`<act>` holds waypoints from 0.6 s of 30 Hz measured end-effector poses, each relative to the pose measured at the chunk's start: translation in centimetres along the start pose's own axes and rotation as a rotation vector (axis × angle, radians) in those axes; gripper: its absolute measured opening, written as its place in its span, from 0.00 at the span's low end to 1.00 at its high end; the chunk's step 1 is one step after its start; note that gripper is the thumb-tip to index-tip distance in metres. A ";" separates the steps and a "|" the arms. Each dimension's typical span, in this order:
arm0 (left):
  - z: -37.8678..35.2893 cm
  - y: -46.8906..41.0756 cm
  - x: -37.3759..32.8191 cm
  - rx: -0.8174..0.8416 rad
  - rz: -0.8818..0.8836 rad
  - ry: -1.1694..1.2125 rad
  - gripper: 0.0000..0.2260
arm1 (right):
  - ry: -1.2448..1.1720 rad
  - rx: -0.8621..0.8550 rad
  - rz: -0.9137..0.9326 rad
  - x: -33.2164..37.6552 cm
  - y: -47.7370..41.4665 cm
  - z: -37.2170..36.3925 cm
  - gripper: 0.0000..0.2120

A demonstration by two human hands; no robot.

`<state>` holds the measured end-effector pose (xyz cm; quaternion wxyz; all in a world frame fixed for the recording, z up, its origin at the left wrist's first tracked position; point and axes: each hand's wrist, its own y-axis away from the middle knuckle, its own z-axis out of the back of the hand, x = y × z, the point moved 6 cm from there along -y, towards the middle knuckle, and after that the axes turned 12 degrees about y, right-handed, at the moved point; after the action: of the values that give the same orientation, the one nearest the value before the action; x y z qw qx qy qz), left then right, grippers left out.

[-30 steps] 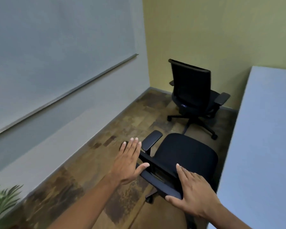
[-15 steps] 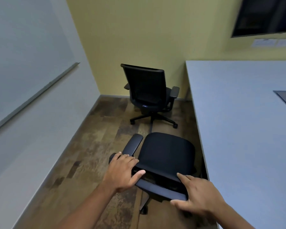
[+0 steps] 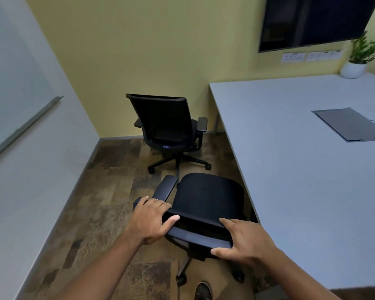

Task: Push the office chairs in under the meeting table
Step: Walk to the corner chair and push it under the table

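A black office chair [image 3: 208, 195] stands right in front of me, its seat beside the left edge of the grey meeting table [image 3: 301, 161]. My left hand [image 3: 152, 219] grips the left end of its backrest top. My right hand [image 3: 245, 241] grips the right end of the same backrest. A second black office chair [image 3: 167, 124] stands farther back near the yellow wall, out from the table's corner, its back turned towards me.
A white wall with a whiteboard ledge [image 3: 24, 126] runs along the left. A dark screen [image 3: 312, 20] hangs over the table. A potted plant [image 3: 355, 66] and a recessed cable panel [image 3: 351, 124] are on the tabletop. My shoe [image 3: 202, 291] shows below the chair.
My view has swung right, bringing the table and screen into sight. My left hand went from open above the backrest to closed on it. The near chair sits closer to the table edge.
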<state>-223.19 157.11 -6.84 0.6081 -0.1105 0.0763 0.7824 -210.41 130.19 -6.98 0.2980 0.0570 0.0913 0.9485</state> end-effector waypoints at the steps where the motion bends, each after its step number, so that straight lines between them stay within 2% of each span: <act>1: 0.0 -0.2 0.0 0.002 0.001 -0.001 0.38 | -0.006 0.003 -0.004 -0.1 -0.1 0.1 0.56; 7: 0.2 -3.5 1.2 -0.023 -0.072 0.021 0.38 | -0.032 0.000 -0.033 -0.9 -2.5 0.2 0.56; 14: 0.6 -9.7 4.4 -0.009 -0.162 0.001 0.33 | -0.033 -0.018 -0.066 -0.9 -6.6 1.4 0.47; 18: 1.0 -13.5 6.2 -0.019 -0.248 0.026 0.32 | -0.036 -0.015 -0.089 -1.2 -9.3 1.3 0.50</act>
<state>-211.69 166.45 -7.34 0.6981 -0.1350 0.0628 0.7003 -204.10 137.20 -7.69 0.3419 0.0677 0.0814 0.9337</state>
